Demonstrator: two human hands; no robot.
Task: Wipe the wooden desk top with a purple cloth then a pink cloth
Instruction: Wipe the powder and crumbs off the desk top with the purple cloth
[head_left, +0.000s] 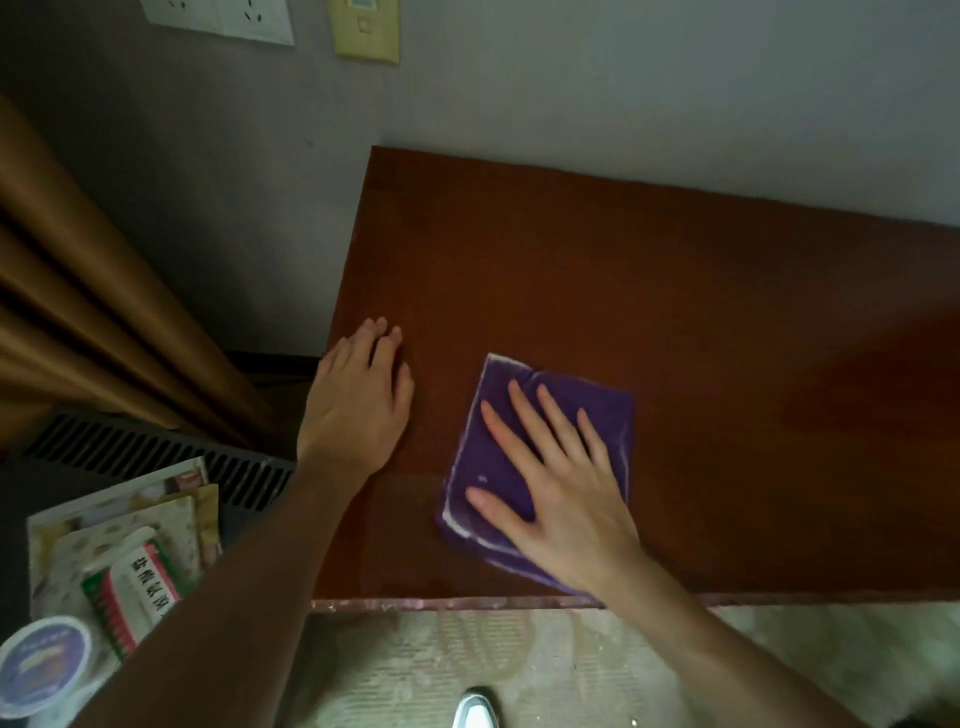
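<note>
1. Pressing flat, straight-fingered, the right hand (558, 483) pins the purple cloth (540, 462) on the wooden desk top (675, 322) near its front edge.
2. The left hand (358, 400) rests beside it, fingers relaxed, holding nothing.
3. Even pressure and overlapping strokes would serve best.

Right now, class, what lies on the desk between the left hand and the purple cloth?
Nothing: the head view shows only bare wooden desk top between the left hand and the purple cloth.
</note>
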